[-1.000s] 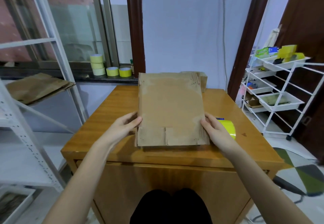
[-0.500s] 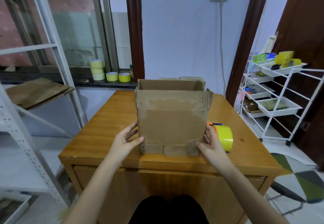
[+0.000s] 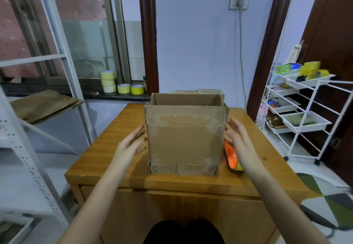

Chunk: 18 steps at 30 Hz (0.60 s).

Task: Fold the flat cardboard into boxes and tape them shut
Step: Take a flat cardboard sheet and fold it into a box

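A brown cardboard box [image 3: 184,140] stands upright and squared on the wooden table [image 3: 118,169], its top open and its top flaps up. My left hand [image 3: 131,145] hovers just off the box's left side, fingers straight, blurred by motion. On the other side my right hand [image 3: 238,140] is level with the box's right wall, also with straight fingers and holding nothing. A tape dispenser with an orange core and yellow tape [image 3: 232,157] lies on the table right of the box, partly hidden by my right hand.
Several yellow tape rolls [image 3: 122,86] sit on the window ledge behind. Flat cardboard sheets [image 3: 42,104] lie on a white shelf rack at left. A white wire trolley [image 3: 301,113] with trays stands at right. Another small box [image 3: 198,91] shows behind the open one.
The flat cardboard was stood up and spread into an open box. Both hands let go of its lower corners and rose along its sides.
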Tool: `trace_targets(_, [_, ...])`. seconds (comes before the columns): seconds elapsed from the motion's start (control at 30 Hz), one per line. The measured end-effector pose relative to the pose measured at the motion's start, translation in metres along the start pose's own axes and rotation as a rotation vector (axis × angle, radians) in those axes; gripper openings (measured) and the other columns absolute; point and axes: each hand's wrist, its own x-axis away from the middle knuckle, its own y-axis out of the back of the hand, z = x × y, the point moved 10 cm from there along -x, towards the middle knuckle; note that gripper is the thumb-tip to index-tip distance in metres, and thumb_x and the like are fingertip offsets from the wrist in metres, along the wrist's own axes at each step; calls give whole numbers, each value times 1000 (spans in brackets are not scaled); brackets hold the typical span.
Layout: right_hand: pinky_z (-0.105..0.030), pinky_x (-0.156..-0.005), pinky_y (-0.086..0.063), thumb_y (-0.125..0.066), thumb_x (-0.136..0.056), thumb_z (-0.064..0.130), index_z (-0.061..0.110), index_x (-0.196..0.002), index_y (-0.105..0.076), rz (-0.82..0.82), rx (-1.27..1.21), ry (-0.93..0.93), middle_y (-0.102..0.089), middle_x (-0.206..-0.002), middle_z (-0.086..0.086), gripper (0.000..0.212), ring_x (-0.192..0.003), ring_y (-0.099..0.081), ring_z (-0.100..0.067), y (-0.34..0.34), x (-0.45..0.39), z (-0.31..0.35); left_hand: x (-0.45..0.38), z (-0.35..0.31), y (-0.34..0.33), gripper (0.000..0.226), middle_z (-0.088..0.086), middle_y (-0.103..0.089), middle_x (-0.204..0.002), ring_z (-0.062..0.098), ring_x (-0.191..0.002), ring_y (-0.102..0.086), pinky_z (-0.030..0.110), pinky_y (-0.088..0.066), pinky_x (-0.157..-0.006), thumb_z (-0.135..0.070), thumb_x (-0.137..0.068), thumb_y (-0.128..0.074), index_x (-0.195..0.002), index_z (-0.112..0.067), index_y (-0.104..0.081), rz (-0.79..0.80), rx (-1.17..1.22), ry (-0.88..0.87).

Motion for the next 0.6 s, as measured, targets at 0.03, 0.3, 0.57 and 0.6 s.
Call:
trace_targets(0.03, [-40, -112, -35, -53, -89, 45, 35, -134, -40, -16, -25, 2, -40, -146, 10, 48, -133, -40, -9, 1, -6, 10, -4, -9, 1, 41, -5, -52, -134, 9, -107, -57, 25, -49, -86, -15, -98, -48, -137, -29, -46, -24, 67, 6])
trace_targets(0.3, [-44, -115, -29, -39, -91, 63, 33, -144, -37, 38, 118, 52, -42, -145, 12, 61, -135, -36, -7, -17, -27, 38, -22, -55, -24, 25, -8, -57, -123, 18, -120, -51, 42, -46, -98, -44, -100, -36, -118, -45, -54, -27, 114, 12])
trace_targets(0.57, [-29, -101, -39, -38, -99, 48, 21, -131, -49, -91, 95, 80, -56, -119, 12, 43, -118, -50, -6, -14, -27, 45, -18, -58, -26, 41, -4, -52, -136, 23, -127, -47, 49, -37, -107, -60, -95, -31, -126, -44, -52, -66, 71, 42])
trace_targets(0.6, [-27, -95, -40, -38, -99, 46, 19, -127, -51, -118, 98, 83, -57, -111, 13, 40, -111, -52, -4, -14, -27, 49, -19, -59, -25, 45, -4, -51, -138, 22, -128, -45, 50, -35, -109, -61, -94, -33, -130, -41, -52, -84, 55, 38])
